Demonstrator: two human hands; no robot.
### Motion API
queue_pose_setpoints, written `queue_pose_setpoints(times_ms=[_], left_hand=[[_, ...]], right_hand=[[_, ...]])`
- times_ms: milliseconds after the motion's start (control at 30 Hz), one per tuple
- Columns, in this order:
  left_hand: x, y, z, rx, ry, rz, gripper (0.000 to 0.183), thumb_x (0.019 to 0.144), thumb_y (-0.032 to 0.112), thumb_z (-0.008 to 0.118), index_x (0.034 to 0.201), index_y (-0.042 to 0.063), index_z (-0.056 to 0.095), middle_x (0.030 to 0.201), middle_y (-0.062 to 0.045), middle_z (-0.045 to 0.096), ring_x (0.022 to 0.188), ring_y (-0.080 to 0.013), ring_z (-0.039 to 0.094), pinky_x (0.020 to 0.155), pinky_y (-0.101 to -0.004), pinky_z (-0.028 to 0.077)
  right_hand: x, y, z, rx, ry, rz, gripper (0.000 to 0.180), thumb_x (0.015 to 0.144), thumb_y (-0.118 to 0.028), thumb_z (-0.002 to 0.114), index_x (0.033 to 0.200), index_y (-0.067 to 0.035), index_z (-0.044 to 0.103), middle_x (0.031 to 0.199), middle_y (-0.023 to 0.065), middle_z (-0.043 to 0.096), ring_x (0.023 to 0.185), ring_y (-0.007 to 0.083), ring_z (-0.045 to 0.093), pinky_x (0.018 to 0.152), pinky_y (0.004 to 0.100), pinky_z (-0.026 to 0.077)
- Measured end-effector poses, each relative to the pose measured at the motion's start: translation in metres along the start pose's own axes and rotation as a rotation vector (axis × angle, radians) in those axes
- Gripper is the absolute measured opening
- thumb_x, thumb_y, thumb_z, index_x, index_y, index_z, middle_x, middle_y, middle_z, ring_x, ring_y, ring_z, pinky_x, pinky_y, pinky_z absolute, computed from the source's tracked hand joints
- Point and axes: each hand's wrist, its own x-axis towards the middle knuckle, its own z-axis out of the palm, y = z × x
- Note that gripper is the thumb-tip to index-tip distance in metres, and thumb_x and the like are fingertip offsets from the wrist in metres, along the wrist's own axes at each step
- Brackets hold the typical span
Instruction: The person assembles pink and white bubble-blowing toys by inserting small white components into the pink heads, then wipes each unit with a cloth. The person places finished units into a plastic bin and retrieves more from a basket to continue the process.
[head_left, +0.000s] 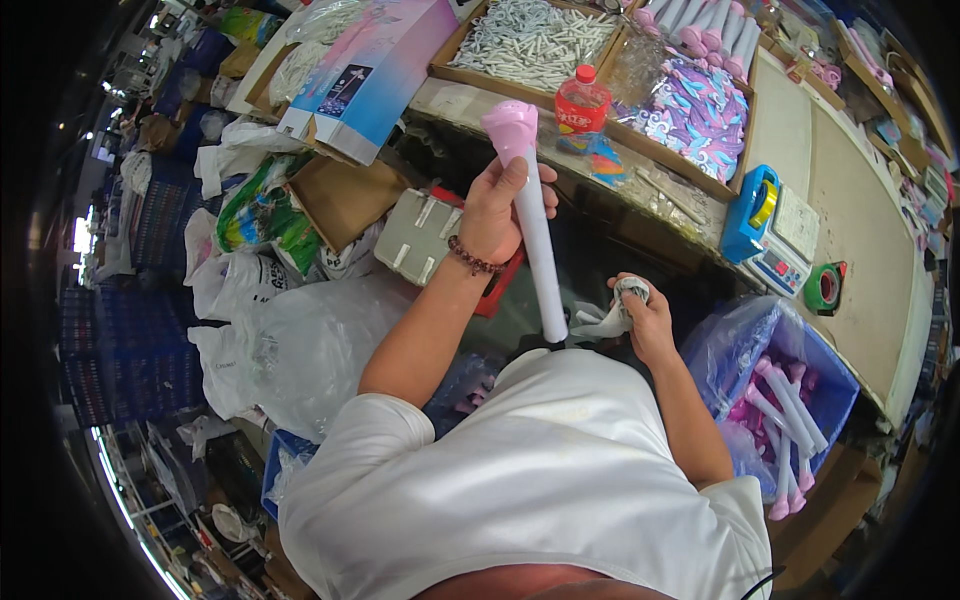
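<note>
My left hand (495, 206) is closed around the upper part of a white plastic wand (541, 255) with a pink head shaped like a flower. The wand slants down toward my body, its pink end pointing at the workbench. In my right hand (651, 315) a crumpled white cloth (619, 311) is gripped, apart from the wand and to the right of its lower end. Part of the wand's shaft is hidden by my left fingers.
On the workbench (840, 247) stand a red-capped bottle (583, 105), a tray of small white parts (529, 45), a tray of purple printed pieces (697, 120), a digital scale (784, 251) and a green tape roll (825, 289). A blue bin (832, 375) with similar wands is at right, plastic bags (322, 337) at left.
</note>
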Motion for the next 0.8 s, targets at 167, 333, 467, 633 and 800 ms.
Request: queue_pose_setpoints(times_ms=[167, 333, 467, 633, 800], left_hand=[[0.011, -0.005, 0.014, -0.100, -0.044, -0.027, 0.043, 0.090, 0.046, 0.054, 0.109, 0.007, 0.049, 0.088, -0.010, 0.060, 0.067, -0.0208, 0.061, 0.056, -0.0361, 0.051], [0.043, -0.029, 0.040, -0.111, -0.068, -0.043, 0.049, 0.089, 0.054, 0.051, 0.113, 0.011, 0.053, 0.092, -0.005, 0.057, 0.076, -0.0190, 0.057, 0.059, -0.0360, 0.050], [0.071, -0.050, 0.073, -0.042, -0.067, -0.062, 0.053, 0.090, 0.054, 0.048, 0.116, 0.008, 0.051, 0.092, -0.004, 0.056, 0.079, -0.0181, 0.056, 0.066, -0.0355, 0.049], [0.099, -0.073, 0.106, -0.045, -0.142, -0.134, 0.052, 0.092, 0.053, 0.046, 0.114, 0.007, 0.052, 0.091, -0.005, 0.057, 0.079, -0.0184, 0.056, 0.066, -0.0357, 0.049], [0.137, -0.080, 0.113, 0.061, -0.187, -0.220, 0.058, 0.085, 0.058, 0.054, 0.113, 0.007, 0.053, 0.098, -0.007, 0.057, 0.081, -0.0189, 0.057, 0.064, -0.0347, 0.051]], right_hand=[[0.011, -0.031, -0.025, 0.280, -0.167, 0.030, 0.028, 0.095, -0.021, 0.053, 0.119, -0.007, 0.054, 0.107, 0.0116, 0.063, 0.077, 0.0127, 0.060, 0.066, 0.0284, 0.052], [0.019, -0.072, -0.074, 0.312, -0.229, -0.148, 0.045, 0.096, -0.032, 0.049, 0.133, -0.008, 0.043, 0.099, 0.0120, 0.063, 0.073, 0.0174, 0.062, 0.066, 0.0307, 0.053], [0.023, -0.100, -0.114, 0.391, -0.021, -0.057, 0.042, 0.097, -0.036, 0.042, 0.127, -0.007, 0.047, 0.090, 0.0072, 0.060, 0.070, 0.0173, 0.058, 0.064, 0.0310, 0.051], [0.026, -0.102, -0.149, 0.535, 0.073, -0.019, 0.036, 0.093, -0.020, 0.040, 0.125, -0.006, 0.050, 0.095, 0.0064, 0.060, 0.081, 0.0158, 0.058, 0.075, 0.0321, 0.048], [0.037, -0.111, -0.149, 0.453, 0.128, -0.058, 0.031, 0.095, -0.020, 0.051, 0.122, -0.005, 0.053, 0.096, 0.0007, 0.061, 0.084, 0.0106, 0.057, 0.075, 0.0266, 0.048]])
